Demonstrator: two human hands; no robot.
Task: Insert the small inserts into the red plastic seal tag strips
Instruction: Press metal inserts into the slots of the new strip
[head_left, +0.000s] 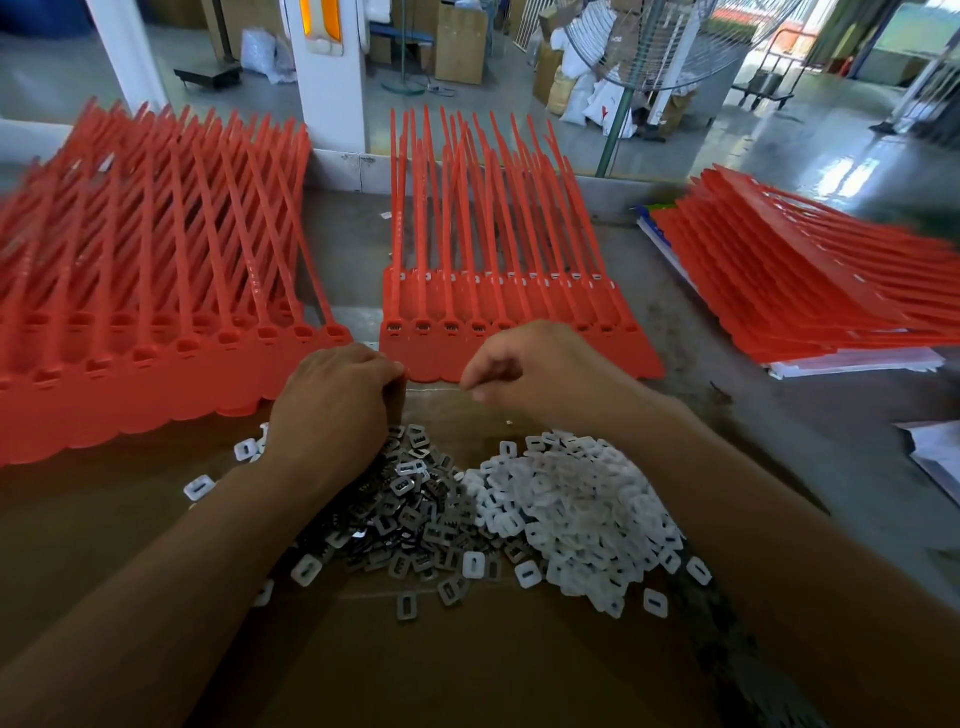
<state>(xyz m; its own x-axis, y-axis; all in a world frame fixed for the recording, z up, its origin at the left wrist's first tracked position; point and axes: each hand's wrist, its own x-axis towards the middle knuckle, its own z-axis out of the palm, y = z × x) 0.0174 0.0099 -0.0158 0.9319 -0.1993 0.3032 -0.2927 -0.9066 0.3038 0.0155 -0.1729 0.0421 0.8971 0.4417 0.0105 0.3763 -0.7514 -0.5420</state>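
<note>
A grey table (769, 415) carries red plastic seal tag strips (613, 343) in three batches along its far edge. On the brown cardboard sheet (467, 670) at the near edge lie a white plastic insert pile (582, 499) and a grey metal insert pile (415, 504). The left hand (337, 400) and right hand (524, 364) are both curled at the middle batch's near edge; I cannot tell whether either is grasping anything.

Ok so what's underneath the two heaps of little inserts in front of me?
A flat brown cardboard sheet shows around the grey metal heap and the white plastic heap. Whatever lies directly beneath them is covered, and the left hand hides the metal heap's far edge.
</note>
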